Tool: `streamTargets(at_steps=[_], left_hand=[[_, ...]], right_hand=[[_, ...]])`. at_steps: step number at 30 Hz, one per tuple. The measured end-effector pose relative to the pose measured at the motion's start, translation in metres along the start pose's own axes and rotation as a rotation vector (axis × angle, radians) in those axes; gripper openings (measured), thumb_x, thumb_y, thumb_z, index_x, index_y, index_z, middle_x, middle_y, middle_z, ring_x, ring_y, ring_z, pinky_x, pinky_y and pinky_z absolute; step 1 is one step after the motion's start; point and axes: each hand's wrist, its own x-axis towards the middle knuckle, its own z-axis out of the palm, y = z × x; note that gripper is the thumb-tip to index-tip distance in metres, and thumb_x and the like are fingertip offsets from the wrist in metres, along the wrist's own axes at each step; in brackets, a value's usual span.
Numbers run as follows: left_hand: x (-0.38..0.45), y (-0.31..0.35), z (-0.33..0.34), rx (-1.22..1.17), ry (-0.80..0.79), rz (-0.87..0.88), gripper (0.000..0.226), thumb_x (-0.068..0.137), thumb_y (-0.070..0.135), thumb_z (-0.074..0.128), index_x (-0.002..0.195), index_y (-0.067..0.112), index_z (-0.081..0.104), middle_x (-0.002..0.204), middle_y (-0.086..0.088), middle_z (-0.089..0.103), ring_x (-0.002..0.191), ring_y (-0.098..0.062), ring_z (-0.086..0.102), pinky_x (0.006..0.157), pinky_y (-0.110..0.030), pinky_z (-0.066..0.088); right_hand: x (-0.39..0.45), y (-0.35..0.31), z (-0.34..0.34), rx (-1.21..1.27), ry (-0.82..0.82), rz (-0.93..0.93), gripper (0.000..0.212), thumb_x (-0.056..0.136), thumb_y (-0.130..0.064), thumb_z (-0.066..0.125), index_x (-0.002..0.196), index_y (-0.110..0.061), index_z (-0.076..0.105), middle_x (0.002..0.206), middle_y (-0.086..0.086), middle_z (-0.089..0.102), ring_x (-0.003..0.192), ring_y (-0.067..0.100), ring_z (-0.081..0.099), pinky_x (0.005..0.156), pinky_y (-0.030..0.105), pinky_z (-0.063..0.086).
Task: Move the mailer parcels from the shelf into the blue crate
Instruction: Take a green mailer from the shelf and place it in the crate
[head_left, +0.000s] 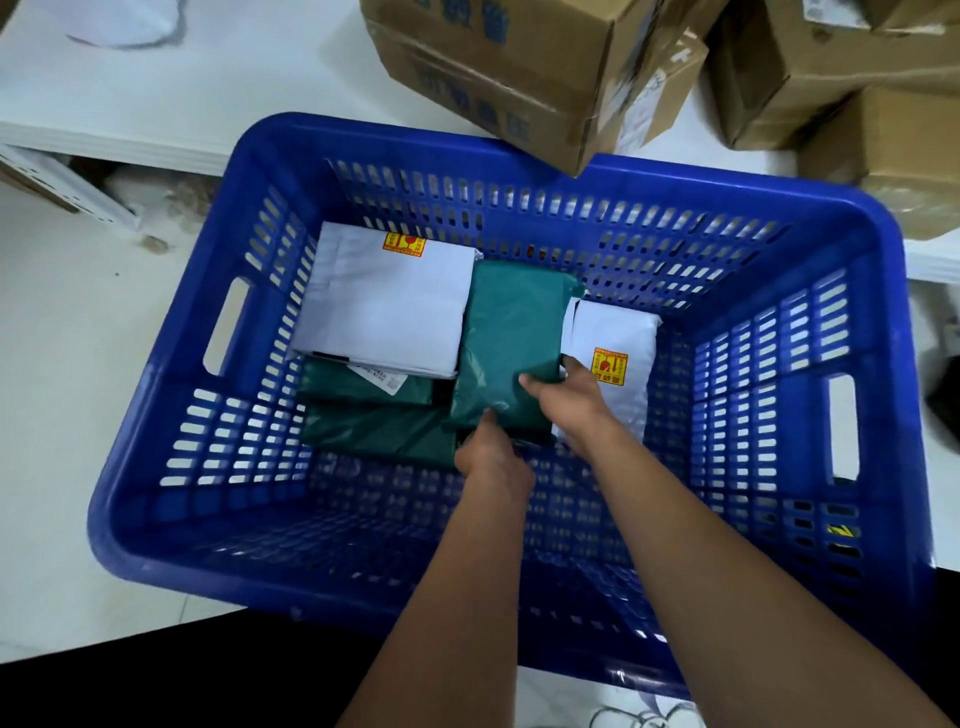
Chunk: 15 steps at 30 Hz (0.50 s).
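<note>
**Green parcel going into the crate, a few already in there**

Starting at the fingers: the right hand (563, 397) has its fingers curled round the near right corner of a green parcel (506, 343), thumb on top and the rest tucked at the edge. The left hand (491, 452) is pinching the same parcel at its near edge, though most of those fingers are hidden under it, so I can't say exactly how they sit. Both arms reach down over the near wall of the blue crate (883, 234).

The green parcel is low inside the crate, lying across the pile, so it looks like it's being set down rather than lifted, but that's my guess.

Around it, already in the crate: a big white parcel (384, 306) with an orange sticker at the back left, a smaller white parcel (618, 353) with the same kind of sticker just right of the hands, and two more green ones (374, 426) underneath on the left. So I count five in, including the held one.

What's left is hard to call. The white shelf (156, 93) behind the crate shows only brown cardboard boxes (519, 67) and no parcels in this view, so either it's nearly done or the rest sit out of view.
</note>
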Motion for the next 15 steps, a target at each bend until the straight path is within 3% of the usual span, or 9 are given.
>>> streamTargets(at_steps=[4, 8, 15], left_hand=[[-0.001, -0.001, 0.0, -0.009, -0.074, 0.024, 0.028, 0.092, 0.013, 0.066, 0.117, 0.002, 0.062, 0.108, -0.013, 0.069, 0.07, -0.02, 0.064, 0.06, -0.026, 0.054], [-0.001, -0.003, 0.001, -0.045, -0.114, 0.074, 0.03, 0.091, 0.007, 0.064, 0.12, 0.001, 0.061, 0.113, -0.013, 0.07, 0.081, -0.022, 0.067, 0.072, -0.029, 0.056], [-0.005, 0.003, 0.001, -0.167, -0.238, 0.05, 0.026, 0.1, 0.018, 0.052, 0.12, 0.004, 0.059, 0.098, -0.009, 0.068, 0.079, -0.019, 0.065, 0.064, -0.027, 0.054]], right_hand=[[0.006, -0.011, 0.003, 0.137, -0.003, 0.07, 0.034, 0.087, -0.014, 0.072, 0.119, -0.011, 0.062, 0.114, 0.003, 0.068, 0.103, 0.022, 0.065, 0.094, 0.033, 0.053], [0.004, -0.007, 0.005, 0.286, 0.021, 0.074, 0.036, 0.091, 0.001, 0.062, 0.126, -0.009, 0.06, 0.119, 0.006, 0.067, 0.101, 0.02, 0.065, 0.097, 0.032, 0.052], [0.002, 0.001, 0.003, 0.406, -0.047, 0.036, 0.046, 0.095, 0.003, 0.055, 0.13, -0.026, 0.057, 0.115, 0.001, 0.068, 0.102, 0.018, 0.065, 0.094, 0.033, 0.054]])
